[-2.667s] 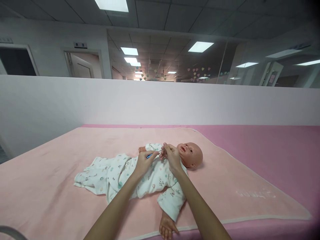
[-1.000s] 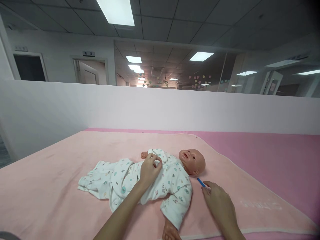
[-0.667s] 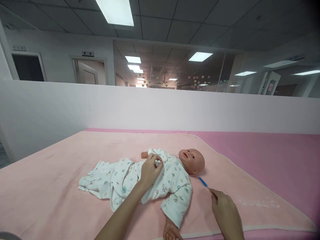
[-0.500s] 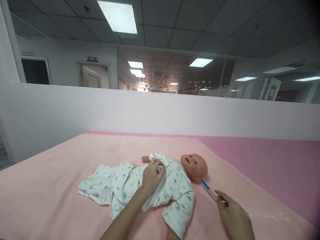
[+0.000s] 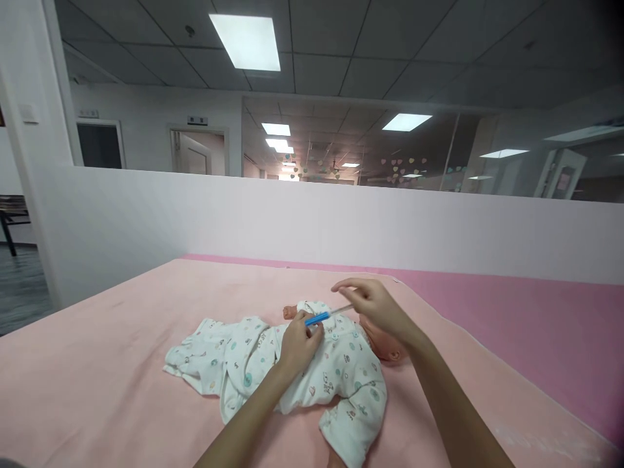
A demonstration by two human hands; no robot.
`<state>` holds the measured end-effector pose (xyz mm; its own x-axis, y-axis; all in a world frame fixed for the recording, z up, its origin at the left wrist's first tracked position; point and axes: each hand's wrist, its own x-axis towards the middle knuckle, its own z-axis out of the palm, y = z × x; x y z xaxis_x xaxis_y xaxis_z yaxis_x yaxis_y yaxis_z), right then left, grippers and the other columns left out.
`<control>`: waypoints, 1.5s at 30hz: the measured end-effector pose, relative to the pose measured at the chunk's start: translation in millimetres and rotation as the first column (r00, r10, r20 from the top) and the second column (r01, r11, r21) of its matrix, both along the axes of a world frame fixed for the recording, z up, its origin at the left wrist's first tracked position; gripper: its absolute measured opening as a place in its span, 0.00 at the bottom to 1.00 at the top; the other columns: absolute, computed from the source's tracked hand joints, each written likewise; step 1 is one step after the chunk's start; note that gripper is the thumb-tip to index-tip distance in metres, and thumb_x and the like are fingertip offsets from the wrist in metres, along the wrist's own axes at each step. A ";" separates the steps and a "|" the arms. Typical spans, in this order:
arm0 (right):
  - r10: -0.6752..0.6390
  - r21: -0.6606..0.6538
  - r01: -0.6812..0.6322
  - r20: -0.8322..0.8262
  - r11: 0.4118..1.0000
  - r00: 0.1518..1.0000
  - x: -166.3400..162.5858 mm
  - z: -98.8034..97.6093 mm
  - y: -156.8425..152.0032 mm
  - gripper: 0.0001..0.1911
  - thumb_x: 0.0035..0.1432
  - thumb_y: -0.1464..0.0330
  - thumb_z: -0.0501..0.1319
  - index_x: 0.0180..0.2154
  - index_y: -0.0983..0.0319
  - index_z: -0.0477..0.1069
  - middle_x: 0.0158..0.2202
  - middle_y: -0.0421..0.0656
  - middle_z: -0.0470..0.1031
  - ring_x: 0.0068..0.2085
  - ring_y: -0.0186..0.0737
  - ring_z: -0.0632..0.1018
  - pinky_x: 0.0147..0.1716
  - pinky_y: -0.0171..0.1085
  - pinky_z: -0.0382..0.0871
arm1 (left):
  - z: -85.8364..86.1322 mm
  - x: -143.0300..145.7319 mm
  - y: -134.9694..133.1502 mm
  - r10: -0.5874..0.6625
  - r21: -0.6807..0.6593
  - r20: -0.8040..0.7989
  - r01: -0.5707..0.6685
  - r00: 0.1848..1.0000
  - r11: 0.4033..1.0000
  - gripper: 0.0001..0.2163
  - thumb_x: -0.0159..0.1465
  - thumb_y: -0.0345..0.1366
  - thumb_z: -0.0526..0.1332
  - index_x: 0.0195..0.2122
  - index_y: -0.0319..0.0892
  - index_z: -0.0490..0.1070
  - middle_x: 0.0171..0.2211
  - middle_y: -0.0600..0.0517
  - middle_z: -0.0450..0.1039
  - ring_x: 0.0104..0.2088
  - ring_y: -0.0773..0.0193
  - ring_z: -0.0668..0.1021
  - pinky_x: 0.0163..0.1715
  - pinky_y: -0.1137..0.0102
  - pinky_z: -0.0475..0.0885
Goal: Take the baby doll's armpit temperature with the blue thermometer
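A baby doll (image 5: 383,338) in a white printed outfit (image 5: 355,364) lies on its back across the pink sheet, head to the right. Above its chest is a slim stick (image 5: 319,318) with a blue end and a pale, clear shaft; it resembles a thermometer in its tube. My left hand (image 5: 297,344) is over the doll's middle, thumb and fingertips closed at the blue end. The far end of the shaft is pinched by my right hand (image 5: 377,305), its fingers bent over. My right hand and wrist cover most of the doll's face.
The pink sheet (image 5: 121,364) spreads over a padded surface with a darker pink strip (image 5: 511,312) to the right. A low white wall (image 5: 341,221) rises behind it, with glass above. A dark-legged bench (image 5: 12,221) is beyond the left side.
My right hand has moved left and up from beside the doll's head, bringing the stick to my left hand. My left hand stays over the doll. The view has shifted slightly left.
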<state>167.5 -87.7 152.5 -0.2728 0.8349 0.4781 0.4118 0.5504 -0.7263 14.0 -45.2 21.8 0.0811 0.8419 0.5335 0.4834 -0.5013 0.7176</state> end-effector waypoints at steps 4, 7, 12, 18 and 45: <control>-0.179 0.069 0.175 0.065 0.982 0.982 9.6 -28.3 4.5 0.17 0.55 0.58 0.50 0.36 0.59 0.73 0.25 0.40 0.72 0.20 0.30 0.65 0.19 0.31 0.57 | -3.2 0.5 2.7 -0.026 0.013 -0.018 0.026 1.000 1.000 0.05 0.57 0.33 0.53 0.30 0.43 0.68 0.32 0.54 0.66 0.23 0.70 0.67 0.27 0.72 0.60; -0.382 0.106 0.372 0.090 0.922 0.920 27.2 -56.0 -2.6 0.17 0.54 0.58 0.51 0.35 0.59 0.74 0.26 0.42 0.75 0.25 0.36 0.71 0.24 0.33 0.62 | -4.4 0.0 3.7 -0.039 0.023 0.018 0.039 0.999 0.999 0.05 0.56 0.31 0.53 0.30 0.43 0.68 0.33 0.55 0.65 0.23 0.71 0.67 0.27 0.72 0.61; -0.766 -0.005 0.766 0.044 0.642 0.642 84.4 -128.1 -39.8 0.22 0.52 0.54 0.49 0.40 0.61 0.71 0.21 0.41 0.73 0.21 0.39 0.71 0.21 0.34 0.63 | -3.2 -1.5 4.9 -0.056 0.008 0.137 0.055 0.989 0.998 0.04 0.55 0.31 0.53 0.28 0.41 0.66 0.32 0.54 0.66 0.22 0.72 0.66 0.26 0.74 0.63; -0.885 0.232 0.879 0.325 0.416 0.333 141.8 -195.7 -71.7 0.19 0.55 0.59 0.47 0.38 0.60 0.71 0.21 0.44 0.74 0.18 0.42 0.71 0.19 0.36 0.61 | -1.1 -2.7 6.0 -0.084 -0.041 0.300 0.101 0.950 0.994 0.02 0.53 0.30 0.54 0.27 0.40 0.65 0.31 0.54 0.66 0.21 0.72 0.65 0.22 0.76 0.63; -0.801 0.363 0.744 0.465 0.561 0.377 92.6 -143.5 -17.6 0.13 0.53 0.63 0.52 0.35 0.60 0.73 0.25 0.50 0.72 0.29 0.46 0.74 0.27 0.41 0.62 | -0.9 -3.5 9.0 -0.244 -0.084 0.582 0.356 0.775 0.931 0.05 0.57 0.35 0.53 0.30 0.43 0.54 0.17 0.61 0.52 0.15 0.74 0.59 0.16 0.79 0.55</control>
<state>260.1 -105.2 8.9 0.2545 0.7869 0.5621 0.9655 -0.1733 -0.1946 10.4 -36.2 20.9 0.0844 0.9089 0.4083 -0.1781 -0.3894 0.9037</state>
